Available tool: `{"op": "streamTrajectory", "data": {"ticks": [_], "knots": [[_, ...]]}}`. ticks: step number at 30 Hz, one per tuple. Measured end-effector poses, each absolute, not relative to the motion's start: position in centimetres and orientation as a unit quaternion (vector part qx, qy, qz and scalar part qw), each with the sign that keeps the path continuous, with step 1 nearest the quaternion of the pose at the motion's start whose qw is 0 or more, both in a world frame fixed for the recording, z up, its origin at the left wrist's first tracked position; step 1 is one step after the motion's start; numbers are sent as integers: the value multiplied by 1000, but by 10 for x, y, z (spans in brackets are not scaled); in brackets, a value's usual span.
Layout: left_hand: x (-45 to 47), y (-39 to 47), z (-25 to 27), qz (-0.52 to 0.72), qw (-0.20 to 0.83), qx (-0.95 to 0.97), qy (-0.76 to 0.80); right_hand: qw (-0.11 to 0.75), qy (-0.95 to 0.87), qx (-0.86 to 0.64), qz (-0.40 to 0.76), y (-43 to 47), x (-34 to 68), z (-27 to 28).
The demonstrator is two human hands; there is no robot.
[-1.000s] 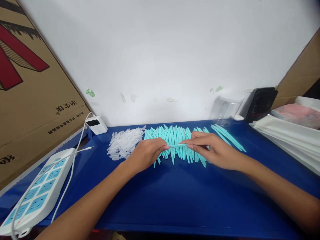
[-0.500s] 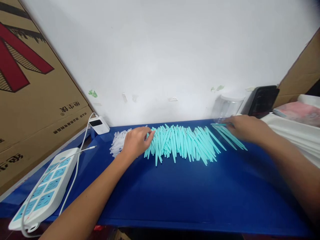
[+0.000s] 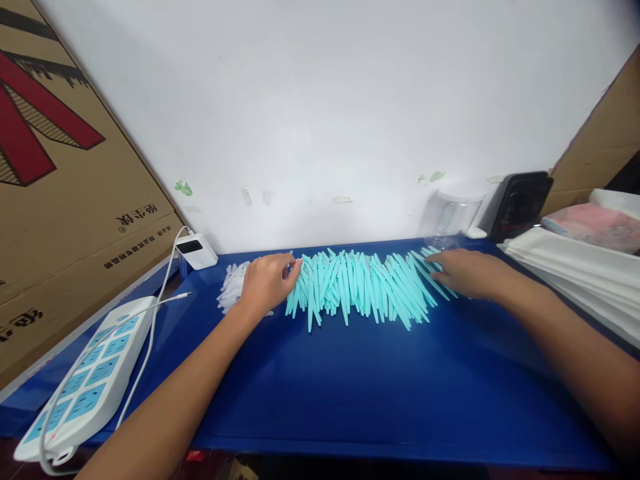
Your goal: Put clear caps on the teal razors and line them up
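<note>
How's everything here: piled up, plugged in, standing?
Turquoise sticks: heaped in a row
Translucent white pieces: piled, partly hidden
Power strip: nothing visibly plugged in
White device: screen dark, cable seemingly attached
White cable: one end loose
Clear jar: upright
White trays: stacked

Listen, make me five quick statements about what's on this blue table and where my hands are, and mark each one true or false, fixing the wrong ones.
1. The white pieces lie to the left of the turquoise sticks. True.
2. The left hand is at the right end of the turquoise sticks. False: it is at their left end, partly hiding the white pieces.
3. The right hand is at the right end of the turquoise sticks. True.
4. The power strip is on the left side of the picture. True.
5. The clear jar stands beside the power strip. False: it stands on the far right side, near the wall.
</note>
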State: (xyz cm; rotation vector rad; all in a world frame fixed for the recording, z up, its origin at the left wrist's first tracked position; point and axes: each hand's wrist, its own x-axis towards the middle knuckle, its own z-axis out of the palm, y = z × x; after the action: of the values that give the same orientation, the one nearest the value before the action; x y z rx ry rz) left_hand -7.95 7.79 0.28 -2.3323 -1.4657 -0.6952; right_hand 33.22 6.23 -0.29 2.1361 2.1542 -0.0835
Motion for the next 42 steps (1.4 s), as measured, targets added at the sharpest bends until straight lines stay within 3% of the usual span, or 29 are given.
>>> {"op": "streamTrajectory", "data": {"ticks": [11, 20, 26, 29, 33, 42], "knots": [[-82, 79, 9, -203, 152, -799, -545, 38, 701, 712, 8, 65, 331, -7], [-98, 87, 18, -117, 143, -771, -609, 18, 693, 714, -95, 64, 320, -6], [-102, 90, 17, -110, 129, -773, -611, 13, 689, 720, -84, 62, 313, -2], [-108, 93, 20, -120, 81, -793, -592, -19, 670, 739, -69, 61, 313, 3], [-113, 95, 26, -117, -56, -843, -522, -89, 640, 763, -26, 60, 315, 5], [-113, 94, 19, -22, -51, -817, -574, -102, 631, 769, -22, 58, 306, 5]]}}
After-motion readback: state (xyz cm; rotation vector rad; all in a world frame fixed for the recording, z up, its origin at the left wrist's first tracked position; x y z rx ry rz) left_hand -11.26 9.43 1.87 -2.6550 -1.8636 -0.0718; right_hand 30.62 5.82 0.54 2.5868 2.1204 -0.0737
